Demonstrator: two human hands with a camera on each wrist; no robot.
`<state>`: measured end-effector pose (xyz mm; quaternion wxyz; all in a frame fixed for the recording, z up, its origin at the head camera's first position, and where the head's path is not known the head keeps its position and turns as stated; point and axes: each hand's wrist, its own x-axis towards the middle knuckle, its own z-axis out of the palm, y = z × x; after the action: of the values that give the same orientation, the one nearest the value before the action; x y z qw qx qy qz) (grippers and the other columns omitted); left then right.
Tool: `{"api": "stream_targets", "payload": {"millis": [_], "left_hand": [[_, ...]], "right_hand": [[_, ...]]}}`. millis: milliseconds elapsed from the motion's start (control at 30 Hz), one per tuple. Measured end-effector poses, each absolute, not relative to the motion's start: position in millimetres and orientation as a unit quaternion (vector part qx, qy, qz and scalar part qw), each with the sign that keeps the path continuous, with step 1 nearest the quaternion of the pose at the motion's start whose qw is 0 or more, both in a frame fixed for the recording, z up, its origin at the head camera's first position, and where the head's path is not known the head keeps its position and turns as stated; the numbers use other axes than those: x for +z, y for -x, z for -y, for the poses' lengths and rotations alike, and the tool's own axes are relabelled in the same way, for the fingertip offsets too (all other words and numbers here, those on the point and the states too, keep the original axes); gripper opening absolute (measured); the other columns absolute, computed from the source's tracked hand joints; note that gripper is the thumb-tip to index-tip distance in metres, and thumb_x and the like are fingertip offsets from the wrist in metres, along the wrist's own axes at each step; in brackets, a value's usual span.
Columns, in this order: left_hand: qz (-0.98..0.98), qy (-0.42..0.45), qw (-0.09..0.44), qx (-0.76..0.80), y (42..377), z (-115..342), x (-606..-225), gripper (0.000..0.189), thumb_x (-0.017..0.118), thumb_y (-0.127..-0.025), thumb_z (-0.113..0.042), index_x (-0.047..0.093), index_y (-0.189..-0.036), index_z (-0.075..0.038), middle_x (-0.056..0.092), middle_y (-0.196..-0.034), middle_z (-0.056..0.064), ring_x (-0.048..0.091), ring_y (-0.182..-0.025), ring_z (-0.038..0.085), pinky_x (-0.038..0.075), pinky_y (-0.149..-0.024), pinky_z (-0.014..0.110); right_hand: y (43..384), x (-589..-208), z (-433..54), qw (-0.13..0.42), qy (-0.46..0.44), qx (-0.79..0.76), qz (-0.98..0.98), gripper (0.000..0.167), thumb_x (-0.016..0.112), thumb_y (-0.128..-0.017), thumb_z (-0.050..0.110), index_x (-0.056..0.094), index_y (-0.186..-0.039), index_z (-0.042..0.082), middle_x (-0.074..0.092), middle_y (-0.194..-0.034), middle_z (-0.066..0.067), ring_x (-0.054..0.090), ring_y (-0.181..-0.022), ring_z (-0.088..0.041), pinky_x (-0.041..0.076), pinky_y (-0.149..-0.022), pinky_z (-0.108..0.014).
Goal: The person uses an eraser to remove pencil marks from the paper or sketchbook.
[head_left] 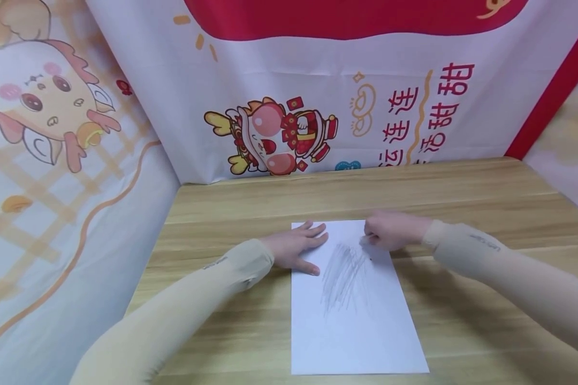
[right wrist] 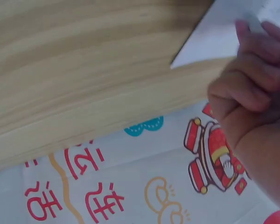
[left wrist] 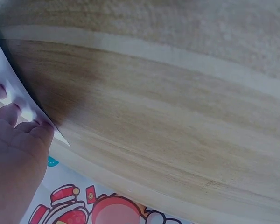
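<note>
A white sheet of paper lies lengthwise on the table, with grey pencil scribbles across its upper half. Spread fingers of my left hand rest on the paper's upper left part, left of the scribbles. My right hand is at the sheet's upper right edge and pinches a small pale block, which looks like an eraser, between thumb and forefinger. Its other fingers are curled in. Most of the eraser is hidden by the fingers. A tiny dark speck is on the paper just below that hand.
The wooden table extends to both sides of the paper. Behind it hangs a white and red cloth with cartoon figures and red characters. A patterned cloth hangs at the left.
</note>
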<state>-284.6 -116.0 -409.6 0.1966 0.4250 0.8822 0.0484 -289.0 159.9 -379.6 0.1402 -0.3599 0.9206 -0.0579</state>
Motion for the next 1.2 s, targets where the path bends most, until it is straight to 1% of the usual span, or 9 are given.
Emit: {"api": "stream_targets", "payload": {"millis": [67, 267, 333, 533, 700, 767, 967, 1100, 1200], "left_hand": [[-0.882, -0.425, 0.197, 0.049, 285, 116, -412, 0.091, 0.061, -0.088, -0.063, 0.023, -0.157, -0.019, 0.006, -0.164, 0.0, -0.002, -0.148, 0.03, 0.011, -0.117, 0.042], [-0.882, -0.423, 0.2, 0.057, 286, 118, -418, 0.092, 0.06, -0.087, -0.065, 0.022, -0.157, -0.02, 0.005, -0.164, -0.001, -0.003, -0.148, 0.029, 0.01, -0.117, 0.041], [-0.882, -0.423, 0.201, 0.059, 286, 117, -416, 0.091, 0.06, -0.088, -0.064, 0.021, -0.157, -0.019, 0.005, -0.164, 0.0, -0.004, -0.148, 0.03, 0.009, -0.117, 0.041], [-0.884, -0.417, 0.204, 0.059, 287, 114, -412, 0.092, 0.06, -0.087, -0.065, 0.021, -0.157, -0.021, 0.004, -0.164, -0.002, -0.004, -0.148, 0.028, 0.009, -0.117, 0.043], [-0.884, -0.418, 0.205, 0.052, 286, 114, -412, 0.092, 0.06, -0.087, -0.065, 0.022, -0.157, -0.021, 0.005, -0.164, -0.002, -0.003, -0.148, 0.028, 0.009, -0.117, 0.042], [-0.884, -0.418, 0.204, 0.051, 286, 116, -412, 0.091, 0.06, -0.087, -0.064, 0.022, -0.157, -0.02, 0.005, -0.164, -0.001, -0.003, -0.148, 0.029, 0.01, -0.117, 0.042], [-0.884, -0.416, 0.206, 0.054, 284, 119, -410, 0.091, 0.06, -0.088, -0.063, 0.021, -0.157, -0.02, 0.005, -0.164, -0.001, -0.003, -0.148, 0.029, 0.01, -0.117, 0.041], [-0.878, -0.434, 0.195, 0.054, 284, 119, -410, 0.09, 0.06, -0.089, -0.062, 0.022, -0.157, -0.016, 0.006, -0.164, 0.003, -0.002, -0.148, 0.032, 0.011, -0.117, 0.042], [-0.877, -0.437, 0.192, 0.052, 284, 119, -410, 0.09, 0.061, -0.089, -0.062, 0.023, -0.157, -0.016, 0.006, -0.164, 0.003, -0.002, -0.148, 0.032, 0.012, -0.117, 0.042]], "right_hand": [[289, -378, -161, 0.143, 0.355, -0.053, -0.922, 0.022, 0.064, -0.092, 0.008, 0.06, -0.071, 0.014, 0.048, -0.063, 0.004, 0.045, -0.055, -0.011, 0.04, -0.051, -0.027], [300, -385, -142, 0.097, 0.35, -0.068, -0.929, 0.01, 0.064, -0.094, 0.01, 0.068, -0.085, 0.009, 0.057, -0.067, 0.004, 0.051, -0.058, -0.012, 0.048, -0.055, -0.029], [300, -386, -143, 0.088, 0.358, -0.065, -0.927, 0.011, 0.064, -0.093, 0.009, 0.067, -0.083, 0.009, 0.056, -0.067, 0.004, 0.05, -0.058, -0.012, 0.047, -0.055, -0.029], [287, -382, -168, 0.127, 0.339, -0.054, -0.931, 0.024, 0.065, -0.091, 0.007, 0.06, -0.069, 0.014, 0.048, -0.06, 0.003, 0.044, -0.053, -0.011, 0.04, -0.05, -0.028], [279, -376, -172, 0.152, 0.323, -0.037, -0.933, 0.008, 0.065, -0.093, 0.011, 0.069, -0.086, 0.011, 0.054, -0.068, 0.003, 0.05, -0.059, -0.012, 0.044, -0.055, -0.028], [280, -376, -167, 0.152, 0.321, -0.031, -0.934, 0.007, 0.065, -0.094, 0.011, 0.069, -0.088, 0.01, 0.055, -0.07, 0.003, 0.05, -0.061, -0.013, 0.045, -0.056, -0.028], [288, -379, -149, 0.125, 0.324, -0.06, -0.936, 0.019, 0.063, -0.094, 0.013, 0.063, -0.075, 0.013, 0.049, -0.061, 0.003, 0.044, -0.054, -0.011, 0.039, -0.05, -0.028], [291, -382, -133, 0.107, 0.332, -0.089, -0.933, 0.009, 0.065, -0.094, 0.013, 0.072, -0.09, 0.009, 0.058, -0.068, 0.004, 0.051, -0.058, -0.012, 0.047, -0.056, -0.03], [290, -386, -124, 0.105, 0.347, -0.095, -0.927, 0.011, 0.066, -0.094, 0.013, 0.074, -0.099, 0.006, 0.062, -0.073, 0.004, 0.054, -0.061, -0.011, 0.051, -0.061, -0.029]]}}
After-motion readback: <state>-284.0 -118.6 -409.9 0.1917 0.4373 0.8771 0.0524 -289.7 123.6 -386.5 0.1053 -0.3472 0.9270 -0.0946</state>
